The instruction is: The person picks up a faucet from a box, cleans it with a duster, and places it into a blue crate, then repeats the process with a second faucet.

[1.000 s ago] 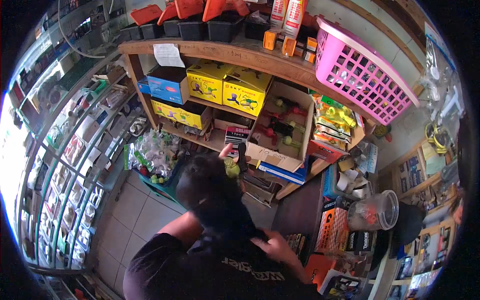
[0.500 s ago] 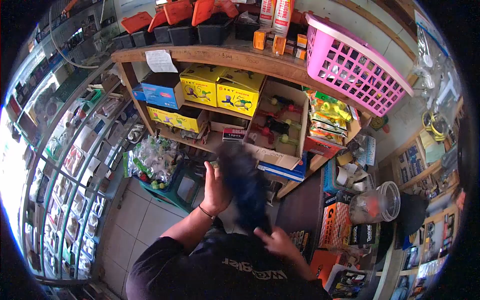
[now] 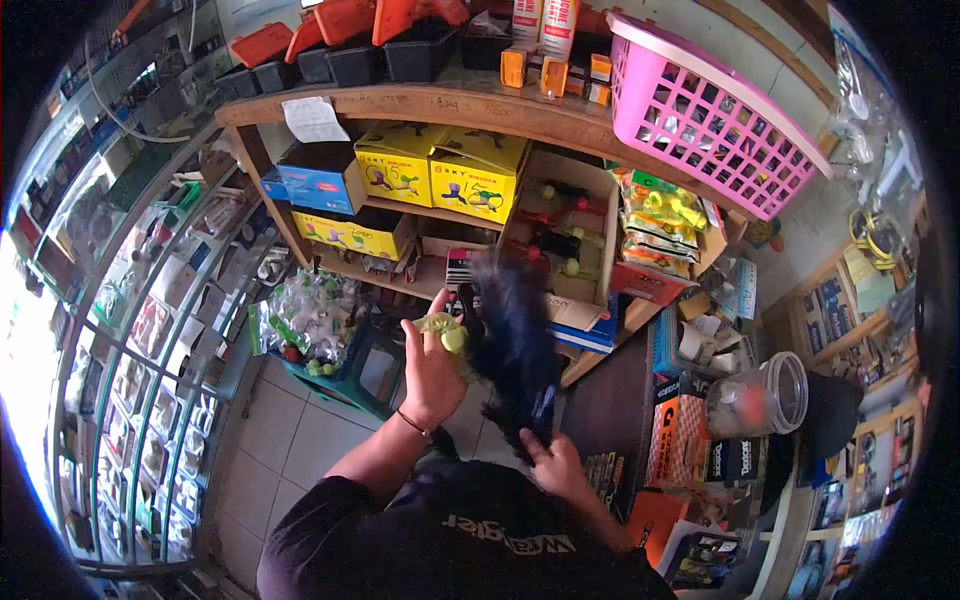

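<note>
In the middle of the head view, my left hand (image 3: 434,378) is wrapped round a yellow-green item (image 3: 448,334), whose round end shows at the fingers. My right hand (image 3: 557,465) grips the lower end of a dark blue duster-like thing (image 3: 515,350), blurred by motion. That dark thing stands upright just right of my left hand and hides part of the shelf behind. Beyond it is an open cardboard box (image 3: 575,308) with red, black and yellow-green items inside.
Yellow boxes (image 3: 478,182) and a blue box (image 3: 318,180) fill the shelf. A pink basket (image 3: 715,120) sits on the top board. Bagged goods (image 3: 315,320) rest on a green stool (image 3: 365,385). A clear jar (image 3: 765,400) stands at right, glass shelving at left.
The dark duster-like thing and my right hand have shifted right. The yellow-green item now shows clearly in my left hand, which was partly covered before.
</note>
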Motion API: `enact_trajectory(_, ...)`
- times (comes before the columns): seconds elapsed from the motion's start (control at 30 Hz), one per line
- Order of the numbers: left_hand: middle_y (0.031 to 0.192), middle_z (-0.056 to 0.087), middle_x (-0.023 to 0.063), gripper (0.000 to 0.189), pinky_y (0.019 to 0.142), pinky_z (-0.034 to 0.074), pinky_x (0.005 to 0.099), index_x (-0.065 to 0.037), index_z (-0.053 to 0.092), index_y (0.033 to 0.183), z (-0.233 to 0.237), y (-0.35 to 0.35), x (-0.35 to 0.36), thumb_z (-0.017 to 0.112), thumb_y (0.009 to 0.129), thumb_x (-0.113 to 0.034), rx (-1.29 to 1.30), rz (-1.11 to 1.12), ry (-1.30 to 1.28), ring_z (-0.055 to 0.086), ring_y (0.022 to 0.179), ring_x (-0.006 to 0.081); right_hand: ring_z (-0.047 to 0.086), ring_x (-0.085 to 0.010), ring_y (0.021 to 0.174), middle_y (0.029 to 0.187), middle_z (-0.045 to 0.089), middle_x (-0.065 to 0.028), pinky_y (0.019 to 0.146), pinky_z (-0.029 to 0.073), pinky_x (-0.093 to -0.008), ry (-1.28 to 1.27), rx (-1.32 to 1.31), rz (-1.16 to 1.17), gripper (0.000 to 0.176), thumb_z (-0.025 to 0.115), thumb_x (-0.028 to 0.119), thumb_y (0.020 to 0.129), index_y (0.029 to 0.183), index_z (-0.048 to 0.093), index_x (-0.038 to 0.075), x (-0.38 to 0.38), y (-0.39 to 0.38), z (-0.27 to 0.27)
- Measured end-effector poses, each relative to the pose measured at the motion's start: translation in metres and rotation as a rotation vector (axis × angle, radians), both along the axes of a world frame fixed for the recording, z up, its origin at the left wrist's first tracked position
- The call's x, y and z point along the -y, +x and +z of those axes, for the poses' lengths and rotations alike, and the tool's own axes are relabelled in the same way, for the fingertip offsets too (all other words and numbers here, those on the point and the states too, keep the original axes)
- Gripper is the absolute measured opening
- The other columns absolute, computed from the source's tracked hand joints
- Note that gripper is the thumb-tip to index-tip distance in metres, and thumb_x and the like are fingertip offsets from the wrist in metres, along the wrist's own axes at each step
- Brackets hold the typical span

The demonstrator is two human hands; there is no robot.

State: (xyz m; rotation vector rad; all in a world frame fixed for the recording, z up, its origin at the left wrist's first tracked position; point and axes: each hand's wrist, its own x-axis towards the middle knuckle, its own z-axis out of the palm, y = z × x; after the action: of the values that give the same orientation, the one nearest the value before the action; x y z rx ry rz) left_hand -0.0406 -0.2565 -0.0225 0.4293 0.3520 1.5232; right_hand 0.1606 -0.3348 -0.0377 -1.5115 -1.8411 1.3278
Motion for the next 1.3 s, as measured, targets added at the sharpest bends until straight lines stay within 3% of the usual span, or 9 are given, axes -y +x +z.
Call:
enact_trajectory(0.07, 0.121, 0.044, 0.0069, 0.069, 0.089, 0.038, 0.0418, -0.012, 0.017, 0.135, -0.021, -0.001, -0.008, 0.029, 0.084, -0.057, 0.77, -0.062, -0.133, 0.047, 0.103, 0.0228, 0.053, -0.0239, 0.055, 0.062, 0.055, -0.014, 0.055, 0.041, -0.0364, 0.007, -0.001, -0.018, 0.056, 0.044, 0.051, 0.083, 0.088, 0.054, -0.004, 0.0, -0.002, -0.002)
enact_trajectory(0.13, 0.117, 0.047, 0.0085, 0.069, 0.083, 0.043, 0.0397, -0.012, 0.017, 0.135, 0.005, -0.005, 0.002, 0.027, 0.084, -0.058, -0.482, 0.01, 0.098, 0.051, 0.096, 0.0213, 0.052, -0.0234, 0.053, 0.058, 0.053, -0.0136, 0.054, 0.041, -0.0368, 0.459, -0.175, 0.168, 0.056, 0.044, 0.051, 0.083, 0.086, 0.055, -0.004, 0.007, -0.005, -0.011)
enact_trajectory(0.27, 0.111, 0.049, 0.0151, 0.059, 0.068, 0.049, 0.0314, -0.014, 0.016, 0.135, 0.003, -0.001, -0.001, 0.04, 0.088, -0.039, 0.278, -0.031, 0.052, 0.055, 0.086, 0.0216, 0.052, -0.0237, 0.052, 0.057, 0.052, -0.0167, 0.053, 0.04, -0.0376, -0.103, -0.136, -0.033, 0.056, 0.044, 0.051, 0.083, 0.084, 0.055, -0.004, -0.004, -0.001, 0.02)
enact_trajectory(0.6, 0.124, 0.041, 0.0124, 0.054, 0.095, 0.032, 0.0441, -0.016, 0.017, 0.135, -0.015, -0.003, -0.013, 0.031, 0.089, -0.041, 0.151, -0.052, 0.084, 0.039, 0.113, 0.0252, 0.052, -0.0228, 0.055, 0.066, 0.056, -0.0178, 0.056, 0.042, -0.0377, -0.323, -0.029, -0.038, 0.045, 0.047, 0.041, 0.085, 0.099, 0.052, -0.002, -0.022, -0.009, 0.016)
enact_trajectory(0.67, 0.127, 0.039, 0.0108, 0.054, 0.096, 0.031, 0.0438, -0.016, 0.019, 0.134, -0.025, -0.005, -0.016, 0.029, 0.089, -0.044, -1.337, 0.269, 0.198, 0.039, 0.114, 0.0261, 0.053, -0.0217, 0.06, 0.072, 0.057, -0.0185, 0.058, 0.041, -0.0377, -0.206, -0.148, 0.277, 0.041, 0.049, 0.038, 0.085, 0.097, 0.053, -0.001, -0.025, -0.012, 0.011)
enact_trajectory(0.8, 0.12, 0.045, 0.014, 0.055, 0.08, 0.045, 0.0371, -0.015, 0.019, 0.134, -0.011, -0.01, -0.017, 0.039, 0.088, -0.036, 0.36, -0.03, -0.206, 0.051, 0.1, 0.0235, 0.053, -0.022, 0.062, 0.07, 0.056, -0.0167, 0.059, 0.042, -0.038, -0.157, -0.189, 0.132, 0.04, 0.05, 0.037, 0.085, 0.094, 0.053, -0.002, -0.036, -0.015, -0.001)
enact_trajectory(1.13, 0.126, 0.041, 0.0092, 0.059, 0.083, 0.042, 0.041, -0.014, 0.027, 0.131, -0.04, -0.032, -0.047, 0.036, 0.085, -0.049, 0.113, 0.065, -0.09, 0.043, 0.109, 0.0222, 0.056, -0.0248, 0.066, 0.076, 0.058, -0.0163, 0.063, 0.043, -0.0376, -0.334, -0.063, 0.177, 0.038, 0.051, 0.034, 0.085, 0.093, 0.054, -0.003, -0.071, -0.028, 0.002)
enact_trajectory(1.2, 0.124, 0.041, 0.0103, 0.062, 0.079, 0.044, 0.0396, -0.018, 0.024, 0.133, -0.067, -0.041, -0.061, 0.033, 0.084, -0.054, -0.987, 0.251, 0.031, 0.048, 0.101, 0.0235, 0.058, -0.0261, 0.07, 0.082, 0.06, -0.0171, 0.066, 0.044, -0.0379, -0.356, 0.009, 0.215, 0.037, 0.051, 0.032, 0.085, 0.096, 0.054, -0.003, -0.077, -0.032, -0.004)
enact_trajectory(1.3, 0.109, 0.05, 0.017, 0.067, 0.07, 0.045, 0.0388, -0.018, 0.021, 0.133, -0.029, -0.069, -0.046, 0.031, 0.081, -0.06, 0.073, -0.042, 0.074, 0.053, 0.085, 0.0267, 0.057, -0.0312, 0.087, 0.095, 0.058, -0.019, 0.077, 0.044, -0.0395, -0.019, -0.047, 0.562, 0.038, 0.049, 0.031, 0.085, 0.107, 0.053, 0.0, -0.084, -0.033, -0.017)
